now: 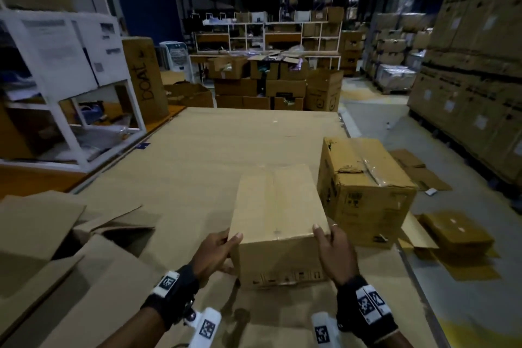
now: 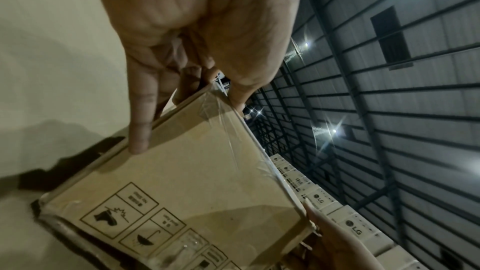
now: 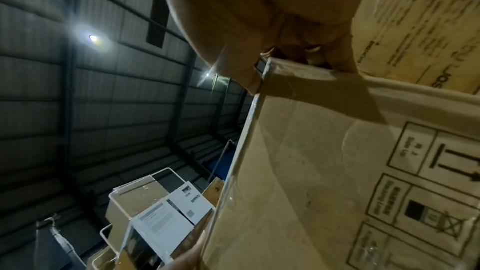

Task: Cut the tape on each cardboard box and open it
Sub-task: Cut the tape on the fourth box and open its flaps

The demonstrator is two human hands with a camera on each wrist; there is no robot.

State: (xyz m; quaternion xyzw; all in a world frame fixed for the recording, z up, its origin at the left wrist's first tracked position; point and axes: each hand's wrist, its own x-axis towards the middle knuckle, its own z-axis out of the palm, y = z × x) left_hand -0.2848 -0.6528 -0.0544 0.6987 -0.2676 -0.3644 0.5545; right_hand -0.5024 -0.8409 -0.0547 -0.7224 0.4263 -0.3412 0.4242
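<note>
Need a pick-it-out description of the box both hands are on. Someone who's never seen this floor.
Start at the big flat cardboard sheet covering the floor. Two closed boxes stand at its near right; take the nearer, left one, the sealed box, gripped at its near top corners by the left hand and right hand. Its top is smooth; the battered box behind has torn, crinkled tape.
</note>
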